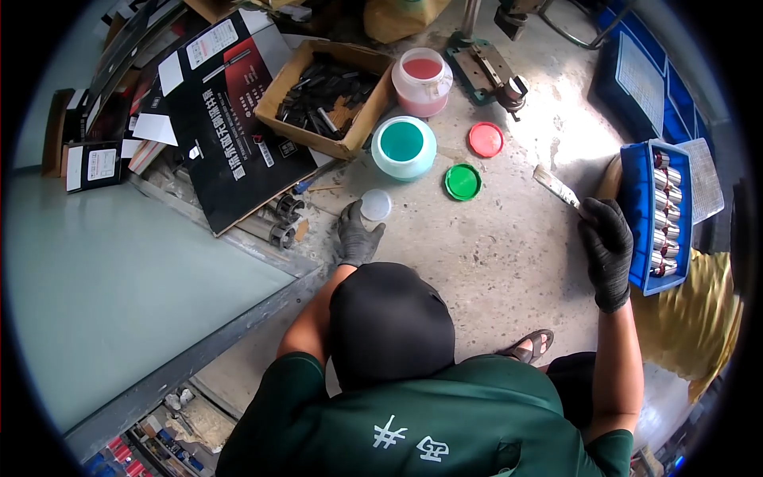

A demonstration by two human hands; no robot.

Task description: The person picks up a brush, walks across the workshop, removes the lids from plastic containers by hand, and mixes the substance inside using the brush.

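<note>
My left hand point(359, 235), in a grey glove, is low over the floor beside a translucent white round lid point(376, 204). Its thumb and fingers are apart at the lid's left and lower edge; I cannot tell whether they touch it. My right hand point(608, 253), gloved in dark grey, is closed around a paintbrush point(560, 189), whose bristles point up and left. In front stand an open jar of teal-green liquid point(404, 168) and, behind it, an open jar of red liquid point(422, 102). A green lid point(462, 182) and a red lid point(486, 139) lie right of the jars.
Shiny metal cylinders fill a blue crate point(685, 215) at the right, by yellow cloth point(699, 318). A cardboard box point(274, 111) of dark metal parts and black printed cardboard point(211, 159) lie left. A metal stand point(486, 75) is at the back. A glass-topped surface point(143, 302) borders the left.
</note>
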